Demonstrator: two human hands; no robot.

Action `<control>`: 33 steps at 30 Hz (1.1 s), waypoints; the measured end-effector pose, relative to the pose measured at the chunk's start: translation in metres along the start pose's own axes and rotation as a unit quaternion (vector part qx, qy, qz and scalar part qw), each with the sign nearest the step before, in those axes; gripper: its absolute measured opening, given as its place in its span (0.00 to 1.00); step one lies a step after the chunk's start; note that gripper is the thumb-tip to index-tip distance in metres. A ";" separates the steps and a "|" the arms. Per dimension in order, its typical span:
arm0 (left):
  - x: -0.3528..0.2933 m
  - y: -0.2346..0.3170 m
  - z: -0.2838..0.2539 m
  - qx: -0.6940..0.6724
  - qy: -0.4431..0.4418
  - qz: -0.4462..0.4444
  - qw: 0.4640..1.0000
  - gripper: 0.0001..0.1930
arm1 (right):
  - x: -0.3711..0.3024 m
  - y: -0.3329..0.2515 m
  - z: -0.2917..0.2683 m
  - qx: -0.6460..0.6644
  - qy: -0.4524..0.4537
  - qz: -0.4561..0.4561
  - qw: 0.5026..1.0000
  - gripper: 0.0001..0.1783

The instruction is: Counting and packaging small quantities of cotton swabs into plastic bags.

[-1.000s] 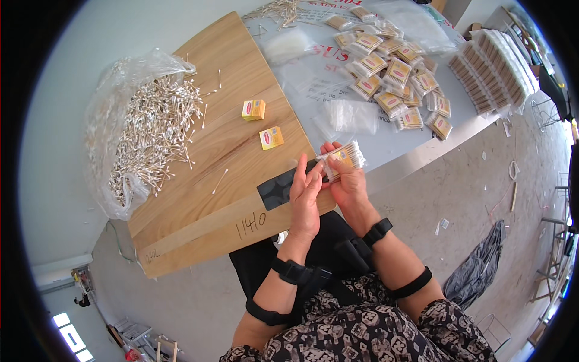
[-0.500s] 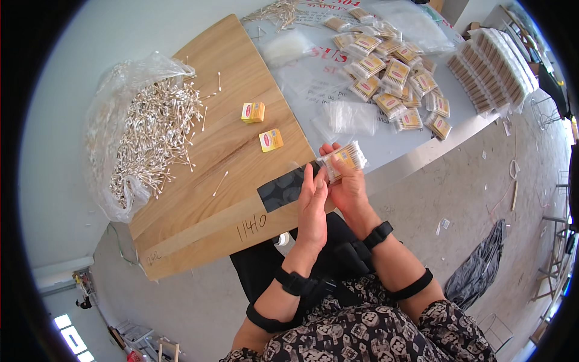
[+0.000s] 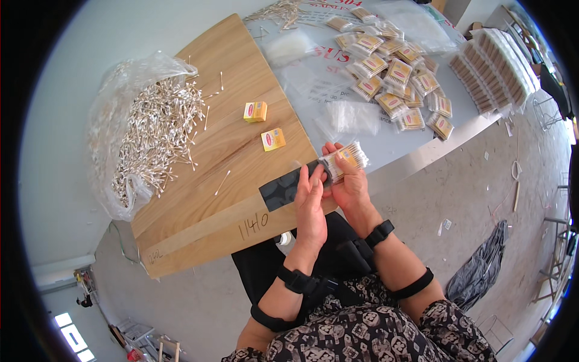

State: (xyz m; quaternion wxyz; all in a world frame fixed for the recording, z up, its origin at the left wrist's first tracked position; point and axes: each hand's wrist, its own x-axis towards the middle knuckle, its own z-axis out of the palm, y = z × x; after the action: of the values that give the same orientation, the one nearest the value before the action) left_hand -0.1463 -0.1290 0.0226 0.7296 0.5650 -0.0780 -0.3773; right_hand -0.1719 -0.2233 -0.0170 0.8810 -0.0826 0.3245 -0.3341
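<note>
My right hand is closed around a packet of cotton swabs, the thumb lying across its face. The packet is a flat clear bag with a yellow card and a row of white swab tips at its far right end. My left hand is at the packet's left end, palm turned inward and fingers stretched upward. Its fingertips are close to the bag's end or touching it; I cannot tell which. Beneath both hands is a dark patch on the wooden table's front edge.
A clear bag of loose cotton swabs lies on the wooden board, near two stacks of yellow cards. On the grey surface are empty clear bags, a heap of swab packets and stacked packets at far right.
My left hand's fingers have shifted slightly and spread a little at the packet's left end. The packet stays in my right hand, nearly in place.
</note>
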 end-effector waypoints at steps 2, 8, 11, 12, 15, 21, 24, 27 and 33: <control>0.007 0.002 0.001 -0.044 0.005 -0.012 0.999 0.34 | 0.002 0.001 -0.002 0.010 0.001 0.005 1.000 0.24; 0.014 0.003 -0.003 -0.079 -0.026 -0.038 0.996 0.32 | 0.001 -0.002 0.000 -0.022 -0.009 0.004 1.000 0.24; 0.016 0.002 -0.010 0.004 -0.075 -0.020 0.997 0.31 | -0.001 -0.003 0.001 -0.046 -0.021 0.003 0.999 0.24; 0.017 0.003 -0.010 0.030 -0.091 -0.009 0.995 0.31 | -0.001 -0.004 0.002 -0.047 -0.013 0.006 0.999 0.24; 0.009 0.003 -0.010 -0.010 -0.041 -0.046 0.998 0.30 | 0.002 -0.008 0.003 -0.001 0.013 0.020 1.000 0.23; 0.001 -0.001 -0.003 0.036 -0.059 -0.016 0.997 0.30 | 0.005 -0.001 -0.006 0.008 -0.029 -0.009 1.000 0.23; -0.003 0.002 -0.002 -0.023 -0.034 -0.038 0.998 0.30 | 0.004 -0.001 -0.003 0.000 -0.023 -0.011 1.000 0.23; -0.002 0.000 0.000 0.001 -0.029 -0.035 0.999 0.30 | 0.003 -0.005 -0.002 -0.018 -0.033 0.003 0.999 0.23; 0.009 0.011 -0.001 -0.039 0.037 -0.081 0.995 0.28 | 0.006 -0.005 -0.009 0.000 -0.028 0.035 0.999 0.22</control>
State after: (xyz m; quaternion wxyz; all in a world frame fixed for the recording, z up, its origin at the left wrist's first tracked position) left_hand -0.1343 -0.1333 0.0286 0.7207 0.5540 0.0099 -0.4166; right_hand -0.1769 -0.2303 -0.0253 0.9011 -0.0803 0.3023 -0.3005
